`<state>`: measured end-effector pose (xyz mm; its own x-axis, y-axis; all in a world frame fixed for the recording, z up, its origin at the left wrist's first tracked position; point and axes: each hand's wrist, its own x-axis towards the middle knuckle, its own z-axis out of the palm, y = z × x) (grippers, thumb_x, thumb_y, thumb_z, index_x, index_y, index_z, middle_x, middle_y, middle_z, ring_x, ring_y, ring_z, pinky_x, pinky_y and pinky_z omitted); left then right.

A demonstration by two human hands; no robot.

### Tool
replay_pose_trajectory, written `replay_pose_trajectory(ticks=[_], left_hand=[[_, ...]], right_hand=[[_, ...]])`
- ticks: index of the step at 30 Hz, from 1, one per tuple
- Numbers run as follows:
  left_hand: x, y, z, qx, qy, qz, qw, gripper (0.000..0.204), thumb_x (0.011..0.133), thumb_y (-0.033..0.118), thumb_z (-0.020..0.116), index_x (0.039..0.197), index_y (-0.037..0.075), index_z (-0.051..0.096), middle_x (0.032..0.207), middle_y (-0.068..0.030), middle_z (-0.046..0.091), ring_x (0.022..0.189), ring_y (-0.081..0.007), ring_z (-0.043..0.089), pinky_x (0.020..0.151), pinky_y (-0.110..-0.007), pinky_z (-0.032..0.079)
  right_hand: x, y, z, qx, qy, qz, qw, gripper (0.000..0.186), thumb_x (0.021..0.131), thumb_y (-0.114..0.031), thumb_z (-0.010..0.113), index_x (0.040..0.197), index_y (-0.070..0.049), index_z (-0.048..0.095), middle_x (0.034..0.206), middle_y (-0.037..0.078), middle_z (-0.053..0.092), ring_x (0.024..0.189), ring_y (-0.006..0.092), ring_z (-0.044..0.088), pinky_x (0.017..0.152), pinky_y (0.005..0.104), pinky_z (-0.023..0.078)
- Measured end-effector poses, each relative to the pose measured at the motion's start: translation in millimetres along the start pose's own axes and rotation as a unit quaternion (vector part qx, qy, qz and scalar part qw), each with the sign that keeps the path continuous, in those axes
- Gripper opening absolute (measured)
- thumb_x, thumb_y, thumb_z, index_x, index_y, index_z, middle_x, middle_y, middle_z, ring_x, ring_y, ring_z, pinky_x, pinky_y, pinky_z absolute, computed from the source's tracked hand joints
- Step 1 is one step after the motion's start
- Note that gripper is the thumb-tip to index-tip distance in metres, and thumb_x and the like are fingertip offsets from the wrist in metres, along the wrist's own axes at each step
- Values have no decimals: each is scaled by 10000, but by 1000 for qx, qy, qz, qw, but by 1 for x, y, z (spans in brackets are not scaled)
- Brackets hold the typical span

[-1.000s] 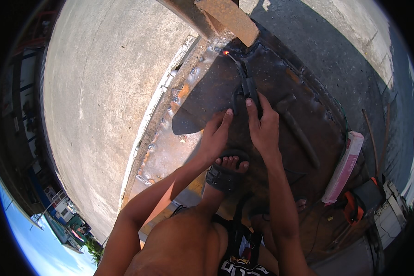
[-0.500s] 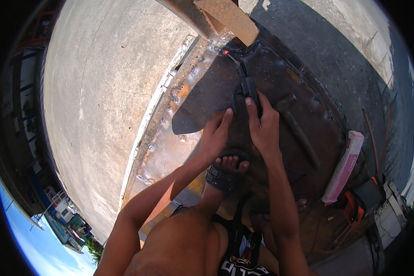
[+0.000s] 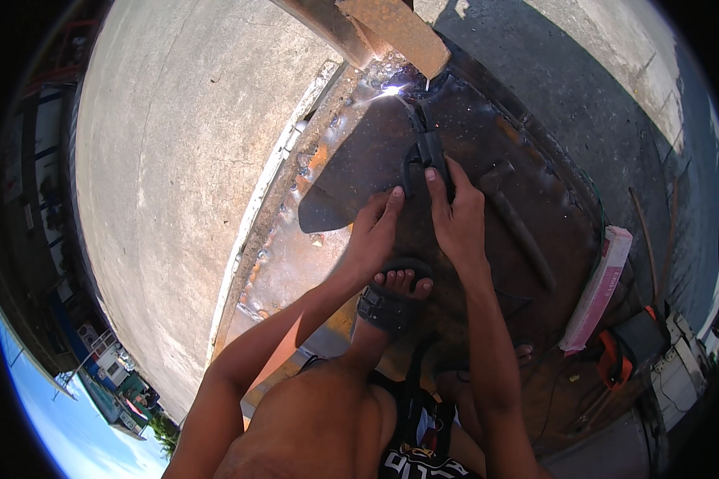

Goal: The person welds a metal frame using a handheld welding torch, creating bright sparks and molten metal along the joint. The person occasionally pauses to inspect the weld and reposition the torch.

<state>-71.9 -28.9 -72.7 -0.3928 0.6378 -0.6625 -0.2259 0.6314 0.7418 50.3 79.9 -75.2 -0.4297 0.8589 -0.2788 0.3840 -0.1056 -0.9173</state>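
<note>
My right hand (image 3: 455, 215) grips a black electrode holder (image 3: 428, 148), its thin rod reaching up to a bright blue-white spark (image 3: 391, 89) at the foot of a rusty steel beam (image 3: 391, 32). My left hand (image 3: 371, 231) is curled just left of the holder, its thumb at a dark curved part; what its fingers hold is hidden. Beneath both hands is a rusty steel plate (image 3: 535, 160) with rough weld beads along its edge. A dark hammer-like tool (image 3: 519, 231) lies on it, right of my right hand. My sandaled foot (image 3: 395, 291) rests below my hands.
A long pink-and-white box (image 3: 595, 291) and an orange-and-black machine (image 3: 627, 351) with cables lie at the right, beside thin rusty rods (image 3: 643, 239). Pale concrete (image 3: 160, 160) extends to the left of the plate, past a white edge strip (image 3: 248, 231). Buildings show at the far left.
The small red glow at the rod's tip has become a bright blue-white arc, lighting the joint under the beam. Both hands have stayed in nearly the same position.
</note>
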Motion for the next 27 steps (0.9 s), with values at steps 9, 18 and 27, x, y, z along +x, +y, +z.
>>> replay_pose_trajectory(ticks=[9,18,27], left_hand=[[0,0,-1,4,2,8,1000,542,1166,405,501,1268,-98,676,1235,-210,654,1180,-289,619,1082,-363,422],[-2,6,1,-5,3,-16,1000,570,1144,444,545,1327,-75,693,1347,-223,656,1287,-305,620,1131,-354,420],[-1,20,7,-4,-17,6,1000,604,1112,496,584,1280,-68,725,1315,-252,691,1282,-338,628,1123,-379,442]], right_hand=[[0,-1,1,1,-3,-5,1000,475,1130,-361,614,1345,60,664,741,96,636,658,101,530,600,342,446],[0,3,-3,0,21,-26,999,427,1127,-295,620,1354,67,642,804,126,682,701,128,591,656,346,508],[15,-23,-29,-72,-26,-3,997,434,1111,-303,635,1303,87,642,805,265,697,714,399,734,666,437,537]])
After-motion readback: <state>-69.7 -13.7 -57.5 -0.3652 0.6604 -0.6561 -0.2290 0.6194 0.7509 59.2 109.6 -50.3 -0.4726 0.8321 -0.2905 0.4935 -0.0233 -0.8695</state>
